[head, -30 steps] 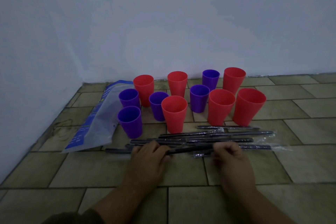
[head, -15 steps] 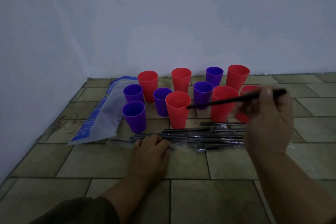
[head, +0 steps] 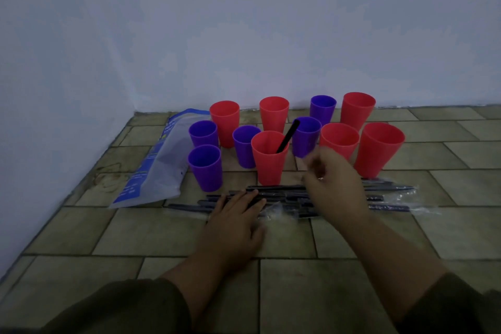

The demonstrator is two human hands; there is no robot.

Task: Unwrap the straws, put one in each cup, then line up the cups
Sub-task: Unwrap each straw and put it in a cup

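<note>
A black straw (head: 288,136) leaned inside the front red cup (head: 268,165). The left hand (head: 235,217) lay flat, fingers straight, on the wrapped straws (head: 287,199) on the floor (head: 162,230). The right hand (head: 334,184) hovered beside that cup, its grip too blurred to tell.

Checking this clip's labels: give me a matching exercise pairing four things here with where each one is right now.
1 bare black plastic straw
2 left hand
3 blue-and-white plastic bag
4 right hand

A flat on the tiled floor, left of the cups
B resting on the pile of wrapped straws
C leaning in the front red plastic cup
D raised, right of that cup

Pairs: 1-C, 2-B, 3-A, 4-D
</note>
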